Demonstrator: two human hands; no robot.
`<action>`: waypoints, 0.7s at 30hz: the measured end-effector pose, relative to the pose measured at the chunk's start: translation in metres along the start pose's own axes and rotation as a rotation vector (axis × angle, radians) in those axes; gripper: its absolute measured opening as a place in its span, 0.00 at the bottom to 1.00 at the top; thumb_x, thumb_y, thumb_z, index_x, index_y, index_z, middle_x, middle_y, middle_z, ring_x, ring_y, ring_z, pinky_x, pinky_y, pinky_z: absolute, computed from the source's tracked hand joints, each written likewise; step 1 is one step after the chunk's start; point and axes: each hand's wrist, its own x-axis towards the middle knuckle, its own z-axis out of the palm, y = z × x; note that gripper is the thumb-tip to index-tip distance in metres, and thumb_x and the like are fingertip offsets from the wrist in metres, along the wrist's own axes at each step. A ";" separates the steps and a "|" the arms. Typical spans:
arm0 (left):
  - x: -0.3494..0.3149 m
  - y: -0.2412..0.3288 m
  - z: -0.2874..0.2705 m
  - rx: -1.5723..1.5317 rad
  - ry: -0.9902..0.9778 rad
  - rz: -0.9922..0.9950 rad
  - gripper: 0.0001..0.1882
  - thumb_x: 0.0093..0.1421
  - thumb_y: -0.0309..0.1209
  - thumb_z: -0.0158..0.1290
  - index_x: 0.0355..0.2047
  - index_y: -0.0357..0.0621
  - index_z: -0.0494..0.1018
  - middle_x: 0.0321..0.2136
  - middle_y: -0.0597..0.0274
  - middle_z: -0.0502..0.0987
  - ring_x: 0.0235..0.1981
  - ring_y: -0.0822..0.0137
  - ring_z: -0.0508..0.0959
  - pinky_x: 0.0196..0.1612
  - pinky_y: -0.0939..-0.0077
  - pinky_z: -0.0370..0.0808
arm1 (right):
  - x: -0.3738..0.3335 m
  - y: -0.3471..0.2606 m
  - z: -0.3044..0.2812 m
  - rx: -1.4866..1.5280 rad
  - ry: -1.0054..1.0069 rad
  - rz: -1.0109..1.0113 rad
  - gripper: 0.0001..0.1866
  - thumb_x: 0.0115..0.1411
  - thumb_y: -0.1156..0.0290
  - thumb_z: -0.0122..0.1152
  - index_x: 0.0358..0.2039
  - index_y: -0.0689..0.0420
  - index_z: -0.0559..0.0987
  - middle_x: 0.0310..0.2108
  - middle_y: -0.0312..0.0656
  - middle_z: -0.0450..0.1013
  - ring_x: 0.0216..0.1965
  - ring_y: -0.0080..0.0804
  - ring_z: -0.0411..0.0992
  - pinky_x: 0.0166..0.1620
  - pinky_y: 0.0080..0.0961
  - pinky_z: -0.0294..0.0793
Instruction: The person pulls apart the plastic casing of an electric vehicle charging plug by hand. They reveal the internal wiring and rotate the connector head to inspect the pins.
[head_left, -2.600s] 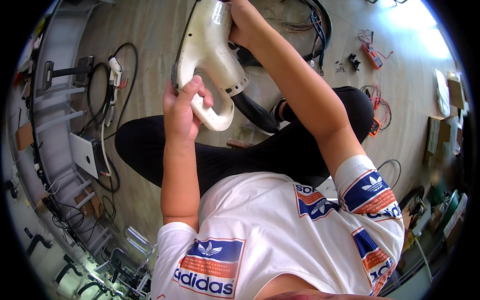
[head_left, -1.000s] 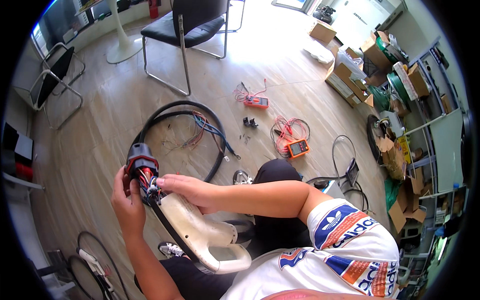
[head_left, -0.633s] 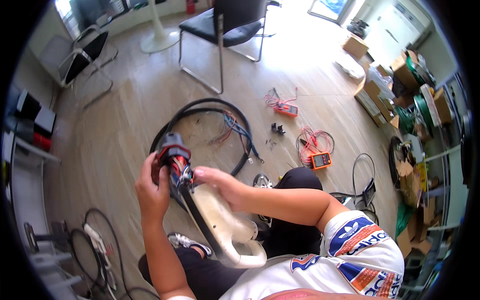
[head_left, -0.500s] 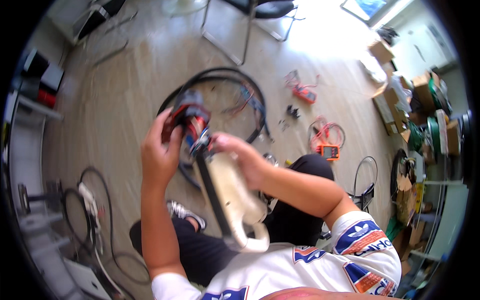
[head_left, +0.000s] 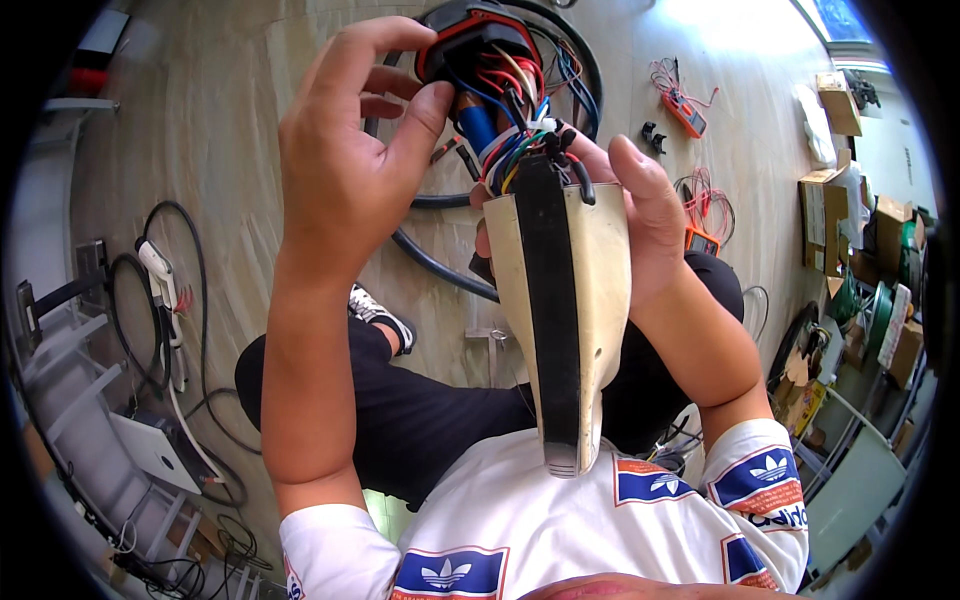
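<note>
Between my hands is an opened charging gun, with a cream housing [head_left: 600, 290] and a black strip along its middle. My left hand [head_left: 350, 150] grips the black connector head [head_left: 465, 30], which has a red ring, with fingertips and thumb at its side. My right hand [head_left: 650, 220] wraps around the cream housing from the right, thumb up. Between head and housing, a bundle of coloured wires [head_left: 520, 150] lies exposed, with a blue sleeve [head_left: 476, 122] and a white tie. The housing's handle end points toward my shirt.
A thick black cable [head_left: 440, 260] lies coiled on the floor beneath. Two orange meters [head_left: 685, 115] [head_left: 702, 241] with leads and small black clips [head_left: 653, 137] lie to the right. Left: another white charging gun [head_left: 158, 265] with cable. Boxes [head_left: 825, 215] line the right side.
The charging gun has been raised and turned, so its black strip now faces me and the wires show clearly. Both hands have moved up with it, still holding it.
</note>
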 end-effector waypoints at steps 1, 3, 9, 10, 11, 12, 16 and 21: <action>0.001 -0.002 0.001 0.017 0.000 0.032 0.17 0.58 0.25 0.60 0.48 0.47 0.76 0.41 0.59 0.81 0.34 0.64 0.82 0.38 0.72 0.78 | 0.001 0.001 -0.004 -0.031 0.003 -0.004 0.36 0.65 0.42 0.49 0.62 0.58 0.64 0.51 0.57 0.73 0.47 0.51 0.77 0.49 0.45 0.80; 0.002 -0.004 0.002 0.064 0.006 0.079 0.15 0.57 0.23 0.59 0.45 0.47 0.78 0.41 0.58 0.81 0.35 0.62 0.82 0.38 0.72 0.78 | 0.003 0.002 -0.007 -0.076 0.011 -0.010 0.41 0.64 0.37 0.47 0.65 0.59 0.61 0.52 0.60 0.71 0.49 0.56 0.76 0.49 0.48 0.80; -0.001 -0.004 0.004 0.296 0.032 0.190 0.15 0.56 0.20 0.58 0.44 0.49 0.81 0.43 0.55 0.80 0.38 0.56 0.82 0.39 0.69 0.78 | 0.007 0.001 0.001 -0.166 0.035 0.001 0.42 0.64 0.37 0.46 0.65 0.58 0.61 0.53 0.59 0.71 0.49 0.57 0.75 0.49 0.48 0.79; -0.003 -0.001 0.005 0.308 0.040 0.191 0.17 0.56 0.19 0.58 0.45 0.49 0.81 0.43 0.55 0.80 0.38 0.55 0.82 0.39 0.69 0.78 | 0.006 0.001 0.002 -0.166 0.042 0.005 0.42 0.64 0.36 0.46 0.65 0.58 0.61 0.53 0.59 0.71 0.49 0.56 0.75 0.49 0.48 0.79; -0.004 0.001 0.006 0.321 0.048 0.193 0.18 0.56 0.18 0.58 0.45 0.50 0.81 0.43 0.54 0.80 0.39 0.55 0.82 0.39 0.68 0.78 | 0.007 0.001 0.003 -0.172 0.049 0.008 0.42 0.64 0.36 0.46 0.65 0.58 0.61 0.53 0.58 0.71 0.49 0.56 0.75 0.49 0.47 0.79; -0.006 0.005 0.007 0.352 0.046 0.193 0.16 0.57 0.19 0.57 0.45 0.48 0.81 0.44 0.53 0.80 0.39 0.56 0.82 0.41 0.69 0.78 | 0.006 0.000 0.005 -0.179 0.061 0.009 0.42 0.64 0.36 0.46 0.65 0.58 0.61 0.53 0.58 0.71 0.50 0.55 0.75 0.49 0.47 0.79; -0.005 0.018 0.011 0.409 0.018 0.176 0.13 0.61 0.22 0.55 0.45 0.46 0.81 0.45 0.51 0.80 0.39 0.58 0.82 0.44 0.70 0.77 | 0.004 -0.001 0.004 -0.208 0.075 0.022 0.42 0.64 0.36 0.45 0.64 0.58 0.62 0.52 0.57 0.73 0.49 0.53 0.76 0.51 0.46 0.79; -0.006 0.018 0.014 0.446 -0.022 0.177 0.13 0.62 0.22 0.54 0.47 0.46 0.80 0.47 0.52 0.80 0.42 0.57 0.82 0.44 0.70 0.78 | 0.003 0.000 0.002 -0.240 0.136 0.017 0.42 0.64 0.36 0.46 0.65 0.58 0.62 0.52 0.56 0.74 0.49 0.50 0.77 0.54 0.46 0.77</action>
